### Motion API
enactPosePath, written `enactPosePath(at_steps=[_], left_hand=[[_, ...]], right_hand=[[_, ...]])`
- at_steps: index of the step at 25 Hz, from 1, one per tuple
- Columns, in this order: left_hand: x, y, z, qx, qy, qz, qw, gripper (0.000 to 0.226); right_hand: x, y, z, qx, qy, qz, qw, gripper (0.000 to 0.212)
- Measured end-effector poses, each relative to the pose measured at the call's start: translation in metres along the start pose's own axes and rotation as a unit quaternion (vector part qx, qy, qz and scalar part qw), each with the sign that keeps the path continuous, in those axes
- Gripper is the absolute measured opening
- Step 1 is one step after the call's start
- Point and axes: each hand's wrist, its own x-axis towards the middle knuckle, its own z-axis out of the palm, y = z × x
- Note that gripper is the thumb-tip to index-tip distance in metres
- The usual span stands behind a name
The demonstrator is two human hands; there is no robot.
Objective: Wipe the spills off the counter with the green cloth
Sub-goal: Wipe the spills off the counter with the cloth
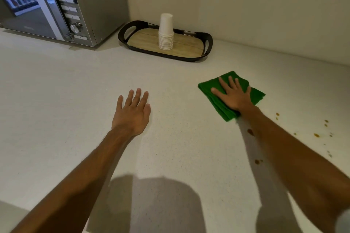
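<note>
While the right hand point(233, 94) is lying flat on the green cloth point(230, 95), fingers spread wide and palm pressing the folded fabric down, the wiping is just getting under way. That cloth is sitting on the pale counter point(75, 85) out to the right, a little nearer than the black tray point(207, 43) at the far wall. And look where the trouble is: the spills point(316, 135) are lying as small brownish drops on the near right, scattered beside the right forearm, with a couple more point(250, 132) showing just left of that arm. None of them is under the cloth at this point, so I am judging the step as press and set, not yet sweep.

Over on the left, the left hand point(132, 110) is resting open on bare counter, fingers loosely fanned, holding nothing and seemingly bracing. A stack of paper cups point(166, 32) is standing upright on the tray, and the microwave point(56, 4) is sitting far left, both well apart from the mess.

What is coming next calls for drawing the cloth nearer and rightward across those drops, keeping the palm weight on so the fabric is not bunching.
</note>
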Motion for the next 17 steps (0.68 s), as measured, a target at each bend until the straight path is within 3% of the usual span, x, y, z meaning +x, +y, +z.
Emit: enactPosePath(at_steps=[2, 4, 6, 9, 11, 12, 14, 17], left_hand=[[0.0, -0.001, 0.0, 0.0, 0.002, 0.001, 1.0, 0.064], [0.0, -0.001, 0.0, 0.0, 0.001, 0.0, 1.0, 0.063], [0.001, -0.002, 0.002, -0.001, 0.007, -0.003, 1.0, 0.062], [0.002, 0.0, 0.003, -0.004, 0.013, -0.002, 1.0, 0.061], [0.003, -0.001, 0.003, 0.001, 0.004, -0.004, 1.0, 0.061], [0.002, 0.0, 0.003, 0.004, 0.0, -0.004, 1.0, 0.061], [0.001, 0.0, 0.002, 0.003, -0.002, -0.004, 1.0, 0.062], [0.0, 0.001, 0.001, 0.006, 0.002, -0.001, 1.0, 0.063]], right_hand=[[0.001, -0.027, 0.003, 0.025, -0.009, 0.071, 0.997, 0.096], [-0.025, -0.066, 0.013, 0.003, -0.02, 0.02, 1.0, 0.094], [-0.08, -0.094, 0.028, -0.035, -0.02, -0.129, 0.991, 0.086], [-0.17, -0.093, 0.037, -0.079, -0.048, -0.379, 0.921, 0.078], [-0.176, -0.064, 0.032, -0.105, -0.051, -0.448, 0.887, 0.077], [-0.162, -0.048, 0.028, -0.119, -0.041, -0.447, 0.886, 0.076], [-0.117, -0.017, 0.019, -0.122, -0.023, -0.378, 0.917, 0.075], [-0.054, 0.014, 0.012, -0.061, 0.005, -0.123, 0.991, 0.083]])
